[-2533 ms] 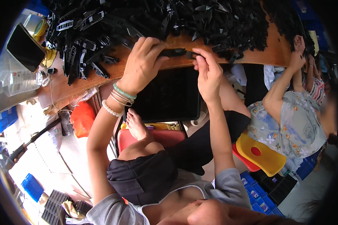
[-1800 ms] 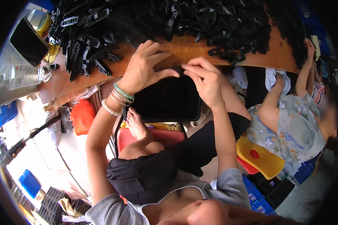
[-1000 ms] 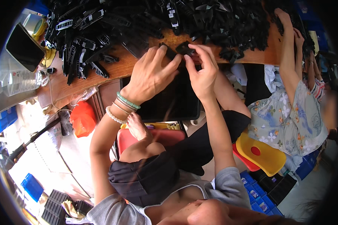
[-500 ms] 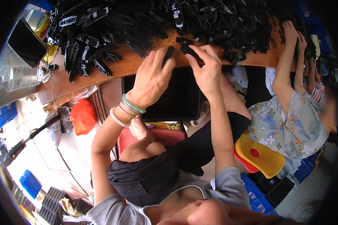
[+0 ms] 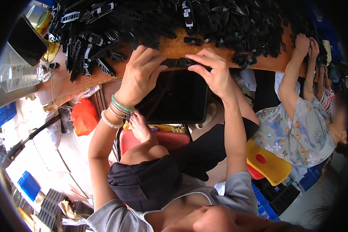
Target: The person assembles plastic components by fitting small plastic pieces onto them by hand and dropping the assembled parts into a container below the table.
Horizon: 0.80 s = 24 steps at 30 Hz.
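A narrow black plastic piece (image 5: 180,62) spans the gap between my two hands, just over the table's front edge. Its left end is pinched in the fingers of my left hand (image 5: 141,75), which wears bracelets. My right hand (image 5: 214,72) grips the other end, where a small clip-like block shows. Whether this is one part or two fitted together I cannot make out. Beyond it, a small black part (image 5: 192,41) lies alone on the wooden table (image 5: 170,45).
Heaped long black parts (image 5: 89,42) cover the table's left, smaller black parts (image 5: 251,27) its right. A black tray (image 5: 174,98) lies below the edge. At left are a dark-screened device (image 5: 29,40) and a red bag (image 5: 85,118). A co-worker (image 5: 297,123) sits at right.
Before, my hands held separate-looking dark pieces with a gap between. Now a single black strip runs between them. My left hand has shifted left, and both hands hold the strip level.
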Each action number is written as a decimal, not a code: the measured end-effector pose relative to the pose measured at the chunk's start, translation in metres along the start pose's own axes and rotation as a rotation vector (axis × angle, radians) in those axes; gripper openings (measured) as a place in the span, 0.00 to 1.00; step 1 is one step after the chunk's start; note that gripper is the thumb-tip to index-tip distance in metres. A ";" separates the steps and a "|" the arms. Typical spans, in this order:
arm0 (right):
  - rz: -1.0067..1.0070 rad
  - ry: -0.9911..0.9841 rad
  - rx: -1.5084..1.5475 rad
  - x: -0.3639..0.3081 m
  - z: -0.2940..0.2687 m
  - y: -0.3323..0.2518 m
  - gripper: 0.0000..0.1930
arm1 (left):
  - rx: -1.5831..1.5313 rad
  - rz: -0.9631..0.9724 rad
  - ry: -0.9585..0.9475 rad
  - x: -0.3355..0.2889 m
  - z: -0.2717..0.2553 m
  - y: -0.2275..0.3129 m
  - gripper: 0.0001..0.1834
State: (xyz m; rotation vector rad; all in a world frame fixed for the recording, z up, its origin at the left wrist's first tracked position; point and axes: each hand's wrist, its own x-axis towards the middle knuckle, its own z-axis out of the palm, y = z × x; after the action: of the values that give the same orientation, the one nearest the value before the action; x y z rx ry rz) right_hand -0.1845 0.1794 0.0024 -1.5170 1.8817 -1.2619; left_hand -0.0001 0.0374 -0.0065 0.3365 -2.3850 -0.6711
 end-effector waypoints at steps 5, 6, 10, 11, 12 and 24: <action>-0.067 -0.047 -0.011 0.010 0.001 -0.001 0.16 | -0.054 0.023 0.011 0.002 -0.002 -0.005 0.14; -0.071 -0.044 -0.013 0.010 0.002 0.000 0.16 | -0.053 0.028 0.014 0.002 -0.003 -0.006 0.14; -0.121 -0.058 -0.016 0.012 0.010 0.002 0.15 | -0.066 0.046 0.006 0.002 0.003 -0.004 0.15; -0.156 -0.080 -0.036 0.013 0.011 0.002 0.14 | -0.083 0.055 0.004 0.002 0.006 -0.003 0.15; -0.160 -0.069 -0.024 0.017 0.013 0.000 0.13 | -0.074 0.062 0.004 0.001 0.005 -0.004 0.15; -0.192 0.359 -0.403 0.014 0.027 0.004 0.09 | 0.576 0.103 0.073 0.000 -0.029 -0.007 0.20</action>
State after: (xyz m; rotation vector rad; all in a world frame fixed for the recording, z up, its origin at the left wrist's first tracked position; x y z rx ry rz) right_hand -0.1705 0.1559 -0.0121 -1.8040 2.3824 -1.3714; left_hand 0.0189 0.0206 0.0087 0.4613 -2.4653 0.0888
